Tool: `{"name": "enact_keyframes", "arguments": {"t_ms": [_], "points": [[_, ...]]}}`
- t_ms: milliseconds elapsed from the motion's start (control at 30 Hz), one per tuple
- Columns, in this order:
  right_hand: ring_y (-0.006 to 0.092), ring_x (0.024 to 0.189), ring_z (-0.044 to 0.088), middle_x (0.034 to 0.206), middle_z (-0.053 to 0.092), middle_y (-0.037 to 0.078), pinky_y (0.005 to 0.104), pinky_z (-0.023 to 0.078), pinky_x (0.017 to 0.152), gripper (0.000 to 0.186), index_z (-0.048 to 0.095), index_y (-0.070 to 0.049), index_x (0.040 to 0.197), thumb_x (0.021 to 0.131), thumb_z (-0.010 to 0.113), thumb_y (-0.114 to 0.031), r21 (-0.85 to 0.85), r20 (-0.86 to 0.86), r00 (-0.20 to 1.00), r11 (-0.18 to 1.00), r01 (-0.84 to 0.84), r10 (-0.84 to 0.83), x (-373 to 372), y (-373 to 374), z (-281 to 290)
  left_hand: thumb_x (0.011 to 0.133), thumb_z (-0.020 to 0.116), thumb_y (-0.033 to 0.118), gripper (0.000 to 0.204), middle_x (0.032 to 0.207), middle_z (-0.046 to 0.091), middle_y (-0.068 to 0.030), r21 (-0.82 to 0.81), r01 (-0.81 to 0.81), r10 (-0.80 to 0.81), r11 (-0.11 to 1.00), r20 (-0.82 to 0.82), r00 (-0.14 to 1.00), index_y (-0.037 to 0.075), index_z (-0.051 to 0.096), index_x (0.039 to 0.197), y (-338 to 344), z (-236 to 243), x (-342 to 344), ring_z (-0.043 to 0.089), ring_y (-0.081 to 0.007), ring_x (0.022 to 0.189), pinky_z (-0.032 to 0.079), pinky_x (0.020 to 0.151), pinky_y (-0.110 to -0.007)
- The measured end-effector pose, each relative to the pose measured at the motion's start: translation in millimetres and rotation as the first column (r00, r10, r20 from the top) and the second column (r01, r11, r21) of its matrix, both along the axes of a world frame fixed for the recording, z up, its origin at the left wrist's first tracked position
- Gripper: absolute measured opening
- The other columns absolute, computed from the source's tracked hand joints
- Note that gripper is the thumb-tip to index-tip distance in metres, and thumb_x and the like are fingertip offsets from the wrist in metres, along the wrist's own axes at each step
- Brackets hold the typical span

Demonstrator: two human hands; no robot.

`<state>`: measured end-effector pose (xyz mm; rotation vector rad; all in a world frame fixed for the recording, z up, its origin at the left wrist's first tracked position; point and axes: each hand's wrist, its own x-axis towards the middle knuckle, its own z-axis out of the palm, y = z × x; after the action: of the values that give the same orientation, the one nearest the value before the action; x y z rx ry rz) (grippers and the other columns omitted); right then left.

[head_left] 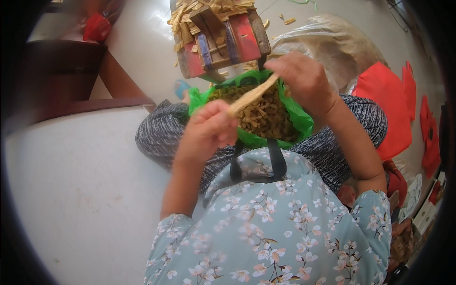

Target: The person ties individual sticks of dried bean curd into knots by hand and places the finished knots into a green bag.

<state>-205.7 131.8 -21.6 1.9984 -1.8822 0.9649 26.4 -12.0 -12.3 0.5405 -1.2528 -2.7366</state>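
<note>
My left hand (213,124) pinches the lower left end of a long pale tan strip (251,95). My right hand (304,80), slightly blurred, is closed on the strip's upper right end. Both hold it at a slant above an open green plastic bag (299,121), which is filled with short olive-brown pieces (261,118) and rests between my bent legs. Just beyond the bag stands a wooden block device (244,35) with red and blue parts and many pale yellowish slivers (185,14) piled on it.
A beige sack (323,38) lies behind my right hand. Red bags (380,109) are at the right, beside stacked items. A dark wooden furniture piece (61,71) stands at the upper left, by a white surface (71,190). Loose slivers (289,21) lie on the tiled floor.
</note>
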Motion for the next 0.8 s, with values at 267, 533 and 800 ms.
{"name": "enact_keyframes", "arguments": {"t_ms": [267, 533, 800], "points": [[0.0199, 0.068, 0.063, 0.075, 0.062, 0.011, 0.0354, 0.05, 0.064, 0.024, 0.065, -0.001, 0.113, 0.095, 0.056, -0.015, 0.319, 0.873, 0.478, 0.854, -0.412, -0.096, 60.3, 20.2, -2.8, 0.091, 0.07, 0.017, 0.014, 0.126, 0.057, -0.0204, -0.255, -0.175, 0.063, 0.951, -0.392, 0.918, 0.003, 0.065, 0.09, 2.7, 11.8, -0.3, 0.056, -0.0399, 0.116, 0.049, 0.093, -0.048], [0.0066, 0.055, 0.049, 0.064, 0.053, -0.001, 0.0243, 0.037, 0.05, 0.022, 0.066, -0.003, 0.096, 0.1, 0.054, -0.022, 0.306, 0.952, 0.166, 0.777, -0.551, -0.257, 60.5, 40.3, 21.3, 0.064, 0.078, 0.011, 0.018, 0.104, 0.066, -0.0057, -0.948, -0.266, -0.158, -0.174, -0.24, 0.958, 0.007, 0.065, 0.075, 30.5, 9.3, -11.8, 0.064, -0.023, 0.085, 0.052, 0.073, -0.034], [0.0034, 0.053, 0.045, 0.065, 0.054, -0.005, 0.0212, 0.033, 0.047, 0.012, 0.065, -0.006, 0.093, 0.097, 0.059, -0.016, 0.174, 0.879, -0.343, 0.893, -0.416, -0.331, 68.9, 54.9, 3.6, 0.067, 0.075, 0.013, 0.017, 0.107, 0.064, -0.0027, -0.93, -0.251, -0.187, -0.269, -0.205, 0.961, 0.009, 0.068, 0.082, 58.5, -5.9, -12.8, 0.063, -0.0204, 0.087, 0.052, 0.068, -0.033]]}}
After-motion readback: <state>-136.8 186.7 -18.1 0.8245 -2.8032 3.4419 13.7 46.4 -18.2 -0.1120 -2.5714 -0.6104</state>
